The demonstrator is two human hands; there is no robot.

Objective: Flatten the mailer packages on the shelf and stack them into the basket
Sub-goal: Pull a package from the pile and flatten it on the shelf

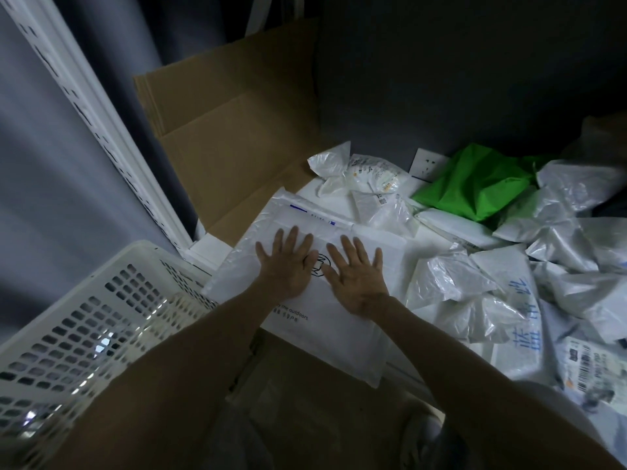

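Observation:
A large white mailer (325, 337) with black print lies flat on the shelf, its near end hanging over the front edge. My left hand (288, 266) and my right hand (356, 279) press down on its middle side by side, fingers straight and spread. A white perforated plastic basket (84, 320) stands at the lower left, its rim close to the mailer's left corner. Several crumpled white mailers (451, 276) lie in a heap to the right, and a green one (481, 184) sits behind them.
Flattened brown cardboard (230, 137) leans against the dark back wall on the left. A white perforated shelf post (101, 137) rises at the left. A white wall socket (428, 164) shows behind the green mailer. A labelled package (590, 371) lies at the far right.

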